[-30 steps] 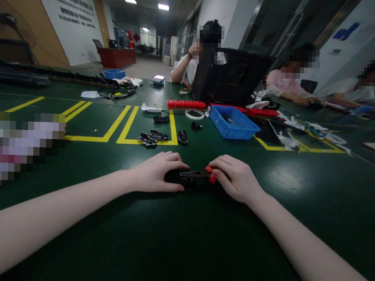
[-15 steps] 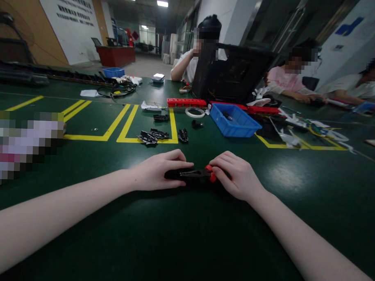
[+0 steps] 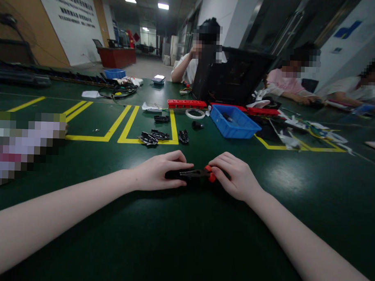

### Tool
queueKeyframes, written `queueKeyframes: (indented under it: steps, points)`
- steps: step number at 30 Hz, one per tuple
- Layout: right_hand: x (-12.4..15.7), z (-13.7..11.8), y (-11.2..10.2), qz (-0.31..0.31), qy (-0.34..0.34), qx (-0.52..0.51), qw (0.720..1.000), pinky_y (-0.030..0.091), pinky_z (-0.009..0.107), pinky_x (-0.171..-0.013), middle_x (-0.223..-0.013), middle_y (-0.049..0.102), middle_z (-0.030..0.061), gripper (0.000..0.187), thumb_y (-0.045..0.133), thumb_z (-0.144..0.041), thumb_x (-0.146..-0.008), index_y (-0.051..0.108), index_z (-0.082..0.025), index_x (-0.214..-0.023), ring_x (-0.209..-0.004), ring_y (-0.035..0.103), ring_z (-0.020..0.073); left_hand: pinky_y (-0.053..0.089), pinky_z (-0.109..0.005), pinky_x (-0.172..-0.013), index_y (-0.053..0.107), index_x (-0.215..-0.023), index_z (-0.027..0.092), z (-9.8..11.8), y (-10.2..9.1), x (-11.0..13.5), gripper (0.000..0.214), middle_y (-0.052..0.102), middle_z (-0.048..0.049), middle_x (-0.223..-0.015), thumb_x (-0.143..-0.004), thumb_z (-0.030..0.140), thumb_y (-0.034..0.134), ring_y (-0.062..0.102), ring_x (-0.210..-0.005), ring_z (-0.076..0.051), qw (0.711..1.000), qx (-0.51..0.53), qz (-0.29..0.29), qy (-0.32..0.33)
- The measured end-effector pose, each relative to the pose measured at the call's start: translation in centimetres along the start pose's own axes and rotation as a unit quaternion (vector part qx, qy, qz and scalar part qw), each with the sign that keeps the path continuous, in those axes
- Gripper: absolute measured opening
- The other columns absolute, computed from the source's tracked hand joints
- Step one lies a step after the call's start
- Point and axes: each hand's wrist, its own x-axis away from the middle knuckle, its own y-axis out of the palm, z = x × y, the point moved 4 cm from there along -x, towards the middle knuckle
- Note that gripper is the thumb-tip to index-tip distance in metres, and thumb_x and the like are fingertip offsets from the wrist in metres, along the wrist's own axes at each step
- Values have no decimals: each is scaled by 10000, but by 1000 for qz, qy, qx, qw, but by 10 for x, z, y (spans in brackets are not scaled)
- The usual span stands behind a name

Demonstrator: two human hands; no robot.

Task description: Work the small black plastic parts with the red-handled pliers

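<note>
Pliers with dark jaws and red grips lie across the space between my hands, the jaws pointing left. My right hand is closed around the red grips, which its fingers partly cover. My left hand pinches a black piece between thumb and fingers. The jaws overlap this piece, and I cannot tell whether they grip it. Several black plastic parts lie on the green table beyond my left hand.
A blue bin stands beyond my right hand. Near it are a white ring, a small black cylinder and a red strip. Cables lie at right. A large black case stands in front of a seated person.
Both hands keep nearly the same place and hold. The whole view has shifted very slightly.
</note>
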Motion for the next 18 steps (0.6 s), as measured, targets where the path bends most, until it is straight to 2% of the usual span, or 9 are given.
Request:
queueKeyframes:
  steps: [10,18]
  points:
    - [0,1,0,-5,7,0,1000,456,348,-717,-843,673,67,287,418,-321,-992,640,-174,-886,-801,562,199,510,-349,-901,570,-1324,184,0,1,-1,434,553,-94,-1174,-911,290,652,597,-1027,-208,1000,17,-13,-11]
    - [-1,1,0,-11,-3,11,1000,458,347,-720,-853,676,71,281,421,-320,-991,642,-174,-896,-806,568,201,494,-351,-899,627,-1056,162,-1,-4,-5,215,580,-61,-1074,-883,274,689,591,-1004,-197,995,98,12,-19]
